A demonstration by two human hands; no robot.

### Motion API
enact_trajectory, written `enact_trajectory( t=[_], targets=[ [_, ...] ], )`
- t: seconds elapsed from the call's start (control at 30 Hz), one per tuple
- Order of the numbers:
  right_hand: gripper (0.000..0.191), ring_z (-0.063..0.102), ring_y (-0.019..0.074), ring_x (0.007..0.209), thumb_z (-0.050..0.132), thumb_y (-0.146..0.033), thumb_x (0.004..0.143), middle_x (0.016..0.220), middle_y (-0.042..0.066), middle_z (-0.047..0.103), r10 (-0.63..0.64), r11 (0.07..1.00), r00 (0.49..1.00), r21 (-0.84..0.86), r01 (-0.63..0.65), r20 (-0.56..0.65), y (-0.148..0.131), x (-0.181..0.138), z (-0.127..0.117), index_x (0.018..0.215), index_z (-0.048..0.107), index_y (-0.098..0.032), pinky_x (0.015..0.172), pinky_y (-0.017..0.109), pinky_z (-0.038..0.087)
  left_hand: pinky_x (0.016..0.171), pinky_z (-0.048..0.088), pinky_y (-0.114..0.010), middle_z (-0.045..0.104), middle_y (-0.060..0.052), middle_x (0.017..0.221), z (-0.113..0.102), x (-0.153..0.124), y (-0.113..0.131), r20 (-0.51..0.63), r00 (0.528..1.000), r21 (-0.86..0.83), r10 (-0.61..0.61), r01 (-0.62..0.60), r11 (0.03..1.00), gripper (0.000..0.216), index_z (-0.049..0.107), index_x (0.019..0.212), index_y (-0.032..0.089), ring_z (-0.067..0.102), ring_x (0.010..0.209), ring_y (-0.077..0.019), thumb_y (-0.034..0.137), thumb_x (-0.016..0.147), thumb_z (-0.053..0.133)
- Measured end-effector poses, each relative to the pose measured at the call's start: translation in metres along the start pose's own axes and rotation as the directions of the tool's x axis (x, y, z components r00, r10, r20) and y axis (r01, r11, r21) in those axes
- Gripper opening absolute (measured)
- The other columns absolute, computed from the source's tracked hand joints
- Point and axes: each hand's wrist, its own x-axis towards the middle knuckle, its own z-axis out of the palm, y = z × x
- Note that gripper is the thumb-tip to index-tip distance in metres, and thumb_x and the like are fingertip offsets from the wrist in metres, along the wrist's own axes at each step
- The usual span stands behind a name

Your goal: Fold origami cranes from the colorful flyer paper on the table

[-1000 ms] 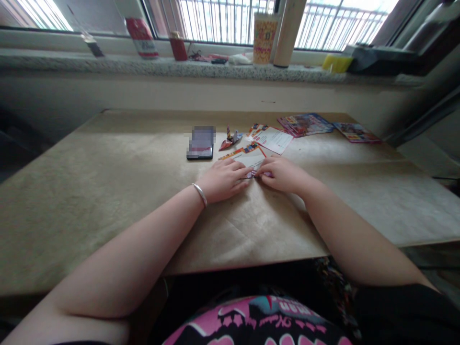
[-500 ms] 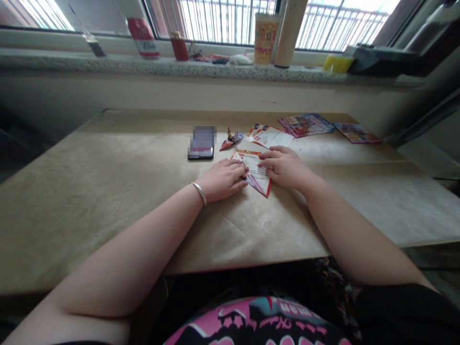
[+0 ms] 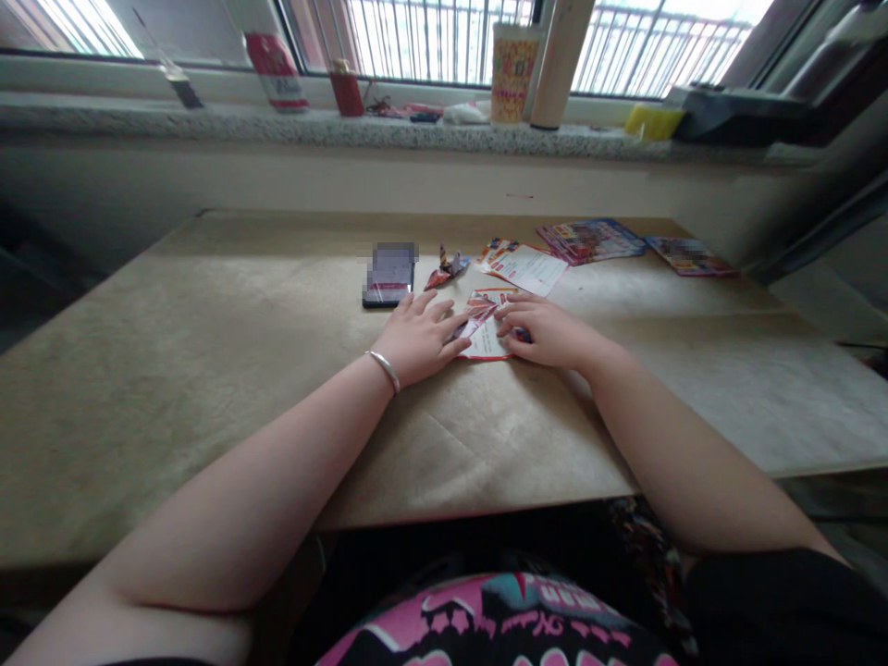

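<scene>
A folded sheet of printed paper (image 3: 489,346), white with red edges and coloured folded-over parts, lies flat on the table between my hands. At its left side, my left hand (image 3: 423,340) rests with the fingers spread, the tips touching the paper. A silver bangle (image 3: 385,370) circles the left wrist. My right hand (image 3: 555,333) has its fingers bent over the paper's right side, thumb and forefinger closed around a folded part. Those fingers partly hide the fold. Just beyond the paper is a small folded paper crane (image 3: 448,268), multicoloured.
A phone (image 3: 389,276) lies beyond my left hand. Loose printed sheets (image 3: 531,268) and a stack of colourful cards (image 3: 593,240) lie at the back right, with another pile (image 3: 690,256) farther right. A patterned cup (image 3: 513,74) and a red can (image 3: 276,72) stand on the windowsill.
The paper has turned, so a straight edge now faces me instead of a corner. My left hand's fingers have spread and shifted slightly left; the right thumb has drawn in on the paper.
</scene>
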Motion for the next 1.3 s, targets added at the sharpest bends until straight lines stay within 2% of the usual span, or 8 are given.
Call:
enact_trajectory(
  t=[0.13, 0.3, 0.37, 0.47, 0.67, 0.8, 1.1, 1.3],
  targets=[
    [0.017, 0.062, 0.0239, 0.106, 0.057, -0.022, 0.083, 0.107, 0.009, 0.071, 0.048, 0.998, 0.996, 0.023, -0.050, 0.069, 0.0001, 0.0007, -0.0003, 0.093, 0.071, -0.019, 0.096, 0.040, 0.047, 0.114, 0.026, -0.051, 0.046, -0.008, 0.148, -0.0020, 0.0006, 0.0007, -0.079, 0.992, -0.008, 0.099, -0.100, 0.995, 0.055, 0.050, 0.140, 0.024, 0.036, 0.137, -0.0325, 0.053, 0.094, 0.047],
    [0.019, 0.062, 0.0234, 0.104, 0.056, -0.027, 0.085, 0.107, 0.009, 0.070, 0.101, 0.995, 0.991, 0.008, -0.102, 0.084, -0.0003, 0.0005, -0.0007, 0.094, 0.071, -0.021, 0.095, 0.038, 0.047, 0.104, 0.035, -0.046, 0.063, -0.006, 0.126, -0.0043, 0.0008, 0.0020, -0.181, 0.941, 0.038, 0.287, -0.285, 0.958, 0.039, 0.068, 0.115, 0.025, 0.051, 0.117, -0.0281, 0.050, 0.091, 0.052],
    [0.020, 0.062, 0.0239, 0.103, 0.056, -0.029, 0.086, 0.105, 0.009, 0.070, 0.105, 0.994, 0.991, 0.002, -0.106, 0.080, -0.0010, 0.0003, -0.0007, 0.094, 0.072, -0.020, 0.095, 0.038, 0.047, 0.097, 0.038, -0.044, 0.068, -0.006, 0.114, -0.0039, 0.0010, 0.0015, -0.176, 0.942, 0.053, 0.285, -0.280, 0.959, 0.033, 0.072, 0.105, 0.024, 0.055, 0.109, -0.0269, 0.048, 0.091, 0.053],
    [0.022, 0.062, 0.0243, 0.103, 0.056, -0.032, 0.086, 0.105, 0.010, 0.070, 0.103, 0.995, 0.992, -0.001, -0.103, 0.073, -0.0018, 0.0001, -0.0007, 0.095, 0.072, -0.019, 0.095, 0.039, 0.046, 0.091, 0.040, -0.042, 0.071, -0.005, 0.107, -0.0033, 0.0017, -0.0001, -0.133, 0.959, 0.039, 0.249, -0.246, 0.968, 0.031, 0.073, 0.103, 0.024, 0.058, 0.103, -0.0258, 0.045, 0.090, 0.055],
    [0.033, 0.062, 0.0252, 0.104, 0.060, -0.046, 0.085, 0.108, 0.012, 0.069, 0.077, 0.997, 0.993, 0.015, -0.078, 0.090, -0.0035, 0.0003, -0.0021, 0.097, 0.072, -0.018, 0.095, 0.039, 0.046, 0.086, 0.043, -0.039, 0.072, -0.006, 0.107, -0.0047, 0.0023, -0.0018, -0.093, 0.968, -0.004, 0.234, -0.235, 0.972, 0.031, 0.072, 0.106, 0.023, 0.060, 0.098, -0.0244, 0.040, 0.091, 0.051],
    [0.034, 0.061, 0.0258, 0.105, 0.064, -0.047, 0.081, 0.109, 0.011, 0.069, 0.059, 0.998, 0.994, 0.016, -0.061, 0.095, -0.0049, -0.0001, -0.0029, 0.098, 0.072, -0.019, 0.096, 0.040, 0.046, 0.086, 0.046, -0.037, 0.072, -0.006, 0.107, -0.0045, 0.0026, -0.0015, -0.095, 0.964, -0.018, 0.250, -0.252, 0.967, 0.031, 0.072, 0.105, 0.022, 0.062, 0.095, -0.0228, 0.036, 0.092, 0.048],
    [0.025, 0.062, 0.0246, 0.105, 0.066, -0.036, 0.077, 0.112, 0.009, 0.069, 0.020, 1.000, 0.995, 0.017, -0.022, 0.098, -0.0067, -0.0014, -0.0039, 0.096, 0.071, -0.020, 0.093, 0.037, 0.047, 0.089, 0.048, -0.037, 0.070, -0.006, 0.116, -0.0021, 0.0041, -0.0023, -0.096, 0.963, 0.010, 0.253, -0.253, 0.967, 0.037, 0.072, 0.109, 0.019, 0.063, 0.099, -0.0225, 0.032, 0.097, 0.039],
    [0.019, 0.064, 0.0229, 0.101, 0.061, -0.024, 0.077, 0.108, 0.008, 0.070, 0.004, 1.000, 0.994, 0.015, -0.006, 0.106, -0.0067, -0.0011, -0.0026, 0.093, 0.070, -0.019, 0.092, 0.034, 0.047, 0.085, 0.048, -0.037, 0.071, -0.005, 0.114, -0.0012, 0.0045, -0.0029, -0.102, 0.958, 0.031, 0.268, -0.267, 0.963, 0.035, 0.069, 0.116, 0.028, 0.063, 0.093, -0.0213, 0.031, 0.098, 0.040]
  ],
)
